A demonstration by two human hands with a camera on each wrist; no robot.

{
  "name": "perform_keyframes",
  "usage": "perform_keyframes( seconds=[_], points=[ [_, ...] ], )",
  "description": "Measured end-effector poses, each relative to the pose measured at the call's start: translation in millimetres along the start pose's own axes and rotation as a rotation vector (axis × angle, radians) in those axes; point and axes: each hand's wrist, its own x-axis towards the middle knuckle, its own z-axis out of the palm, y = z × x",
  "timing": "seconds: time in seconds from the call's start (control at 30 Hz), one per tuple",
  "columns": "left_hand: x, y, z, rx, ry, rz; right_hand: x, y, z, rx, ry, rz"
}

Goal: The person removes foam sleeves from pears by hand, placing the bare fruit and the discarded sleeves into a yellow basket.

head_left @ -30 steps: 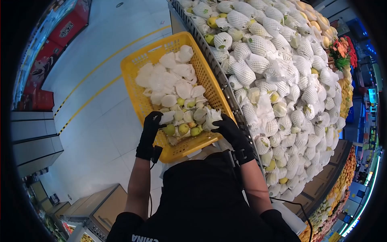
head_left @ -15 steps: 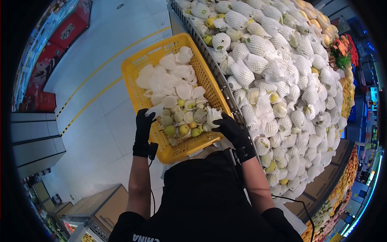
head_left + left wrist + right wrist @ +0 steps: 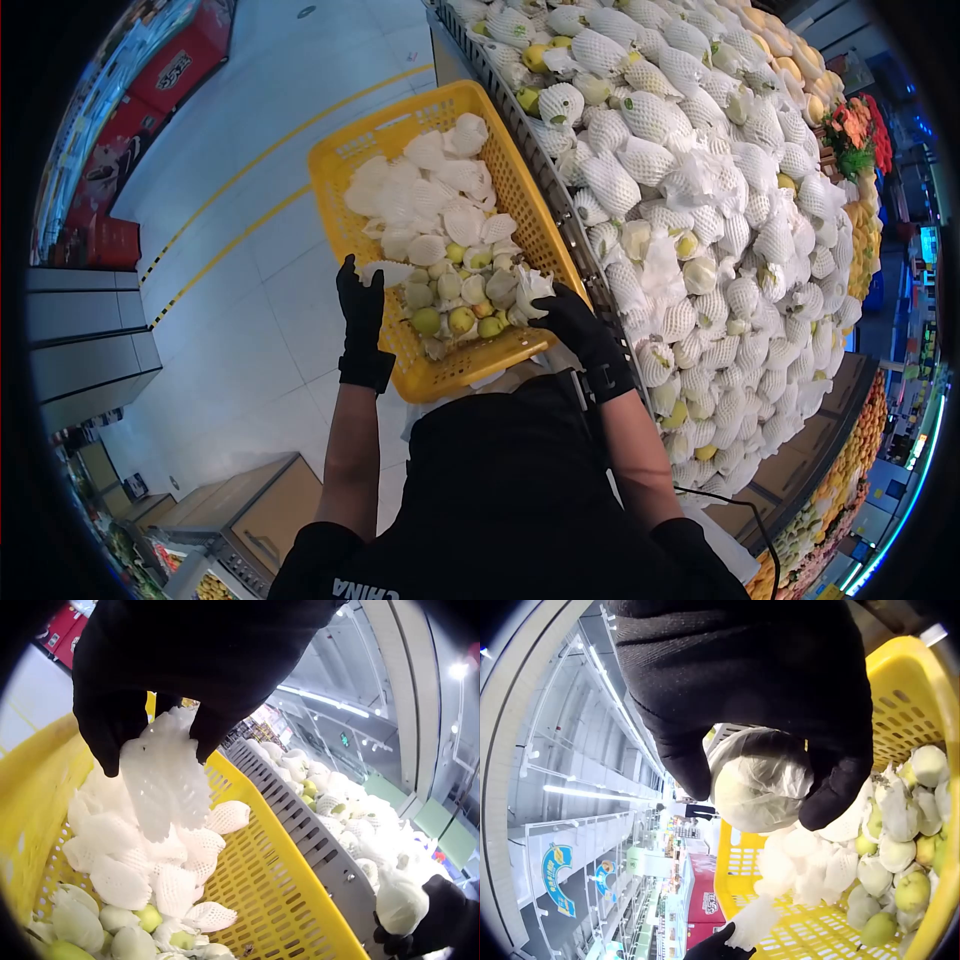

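Observation:
My gloved left hand (image 3: 362, 312) is at the yellow basket's left side. Between its thumb and fingers it pinches a white foam sleeve (image 3: 163, 776), which looks flat and hangs down in the left wrist view. My gloved right hand (image 3: 580, 330) grips a round fruit wrapped in thin white paper (image 3: 757, 780), near the basket's right edge. The yellow basket (image 3: 535, 200) holds white foam sleeves (image 3: 425, 190) in its far part. Bare and paper-wrapped green-yellow fruits (image 3: 461, 320) lie in its near part.
A large heap of foam-sleeved fruits (image 3: 690, 220) rises on the stand to the right, behind a grey slatted edge (image 3: 570, 215). Floor with yellow lines (image 3: 235, 240) lies left of the basket. A cabinet (image 3: 245, 510) stands at lower left, red display units (image 3: 175, 70) at upper left.
My left hand has moved left, away from the fruits to the basket's side, with the foam sleeve. My right hand still holds the wrapped fruit in nearly the same place.

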Motion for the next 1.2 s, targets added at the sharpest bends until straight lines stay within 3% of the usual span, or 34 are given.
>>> perform_keyframes(
  seconds=[0.03,0.17,0.27,0.4,0.43,0.6,0.63,0.7,0.9,0.97,1.07,1.2],
  points=[
    [-2,5,0,-0.028,0.097,0.048,1,0,0,0.015,-0.004,0.001],
    [-5,27,-15,-0.198,-0.016,-0.042,20,14,-10,-0.038,0.034,0.011],
    [-13,44,-17,-0.329,-0.05,-0.038,14,-1,19,-0.055,0.081,0.012],
    [-25,74,-7,-0.434,-0.199,-0.104,27,-7,44,-0.192,-0.039,-0.05],
    [-28,79,-4,-0.513,-0.323,-0.207,30,-7,50,-0.195,-0.04,-0.073],
    [-46,102,18,-0.7,-0.695,0.003,35,-11,82,-0.378,-0.002,-0.182],
    [-48,110,17,-0.696,-0.771,-0.074,36,-11,85,-0.431,0.004,-0.197],
    [-51,121,20,-0.753,-0.8,-0.148,39,-7,89,-0.463,0.005,-0.254],
    [-50,112,41,-0.779,-0.642,-0.032,46,8,83,-0.384,-0.056,-0.28],
    [-45,110,43,-0.877,-0.681,-0.096,37,5,88,-0.369,-0.036,-0.263],
    [-41,111,33,-0.912,-0.714,-0.185,39,8,80,-0.128,-0.038,-0.118],
    [-40,99,31,-0.923,-0.815,-0.331,39,11,76,-0.215,-0.029,-0.109]
  ],
)
